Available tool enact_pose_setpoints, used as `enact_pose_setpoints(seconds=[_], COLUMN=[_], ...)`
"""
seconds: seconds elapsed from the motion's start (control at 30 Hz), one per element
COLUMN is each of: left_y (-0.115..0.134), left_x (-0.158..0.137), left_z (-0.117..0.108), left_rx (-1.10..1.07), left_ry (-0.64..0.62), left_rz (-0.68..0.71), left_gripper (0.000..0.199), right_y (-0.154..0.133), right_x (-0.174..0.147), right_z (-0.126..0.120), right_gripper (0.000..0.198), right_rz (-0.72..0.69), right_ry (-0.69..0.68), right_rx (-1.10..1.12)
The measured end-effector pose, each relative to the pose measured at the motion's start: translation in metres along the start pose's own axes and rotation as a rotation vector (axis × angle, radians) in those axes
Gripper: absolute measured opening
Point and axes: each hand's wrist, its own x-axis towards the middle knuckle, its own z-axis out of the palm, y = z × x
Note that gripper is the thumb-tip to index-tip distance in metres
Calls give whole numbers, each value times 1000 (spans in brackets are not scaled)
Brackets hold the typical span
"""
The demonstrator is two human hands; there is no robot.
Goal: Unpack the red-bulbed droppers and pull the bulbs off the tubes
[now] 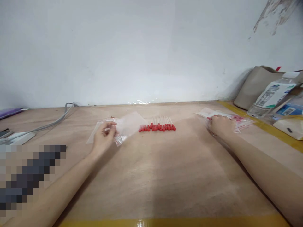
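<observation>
My left hand (104, 135) has its fingers curled toward the thumb at a clear plastic bag (130, 123), which spreads behind and to the right of it. Off to the right, my right hand (222, 124) is closed over a small pile of clear plastic bags (243, 122) with red showing through them. Its fingertips are partly hidden, with bits of red beside them. Between the hands lies a row of thin pale sticks with red tips (158, 126), the tips pointing toward me. The bag's right edge reaches over the leftmost sticks.
A plastic bottle (272, 94) leans by a beige container (251, 85) at the right. Yellow tape (272, 129) runs along the wooden table's (165, 176) right side and front edge. A grey cable (54, 121) lies at the left, near a purple packet (10, 112). A wall closes off the back.
</observation>
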Motion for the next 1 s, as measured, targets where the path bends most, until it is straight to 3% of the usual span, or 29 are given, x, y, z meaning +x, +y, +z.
enact_pose_setpoints(seconds=[0.1, 0.17, 0.27, 0.4, 0.5, 0.63, 0.73, 0.83, 0.93, 1.0], left_y=[-24, -38, -48, -40, -25, 2, 20, 34, 42, 42], left_x=[27, 38, 40, 28, 14, -8, -29, -50, -65, -69], left_z=[-26, -40, -48, -40, -27, -8, 6, 19, 31, 36], left_rx=[200, 455, 668, 998, 1014, 844, 646, 492, 450, 459], left_ry=[210, 234, 188, 237, 351, 352, 161, -228, -689, -880], left_rz=[-97, -162, -207, -113, 100, 385, 573, 658, 658, 657], left_gripper=[33, 35, 34, 35, 39, 35, 25, 21, 38, 56], right_y=[3, 5, 4, -24, -63, -109, -128, -134, -130, -125], right_x=[2, 7, 15, 8, -21, -73, -100, -112, -111, -108], right_z=[0, -2, -9, -32, -53, -68, -66, -61, -60, -61], right_gripper=[26, 27, 24, 24, 23, 22, 24, 26, 34, 42], right_rz=[33, 77, 103, 33, -178, -647, -902, -1033, -1147, -1188], right_ry=[133, 272, 482, 699, 645, 427, 259, 137, -4, -75], right_rx=[66, 184, 441, 766, 949, 1129, 1199, 1227, 1168, 1120])
